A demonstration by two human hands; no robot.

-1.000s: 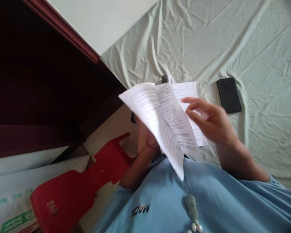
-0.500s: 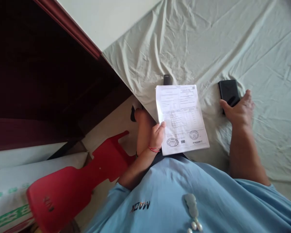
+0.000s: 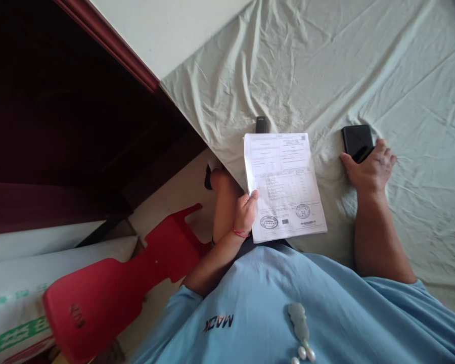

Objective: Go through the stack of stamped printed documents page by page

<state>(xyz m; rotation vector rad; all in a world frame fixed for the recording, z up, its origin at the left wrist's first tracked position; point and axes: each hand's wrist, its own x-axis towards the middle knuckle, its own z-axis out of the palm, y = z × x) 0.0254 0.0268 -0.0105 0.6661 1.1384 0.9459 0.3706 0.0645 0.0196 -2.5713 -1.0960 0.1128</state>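
My left hand [image 3: 245, 211] grips the lower left edge of a stack of printed papers [image 3: 286, 184], thumb on top. Two oval stamps show near the bottom of the top sheet. A small black object [image 3: 261, 124] pokes out past the top edge of the papers. To the right, a black phone [image 3: 358, 143] lies on the pale green cloth [image 3: 326, 65]. My right hand [image 3: 370, 166] is at the phone's lower end with thumb and fingers spread, covering part of it.
A red plastic chair [image 3: 98, 298] stands at the lower left beside white sacks [image 3: 18, 288] with green print. Dark furniture [image 3: 60, 116] with a red-brown edge fills the upper left. A white surface [image 3: 167, 35] borders the cloth.
My right hand has shifted slightly to the left over the lower end of the phone. My left hand and the papers have hardly moved.
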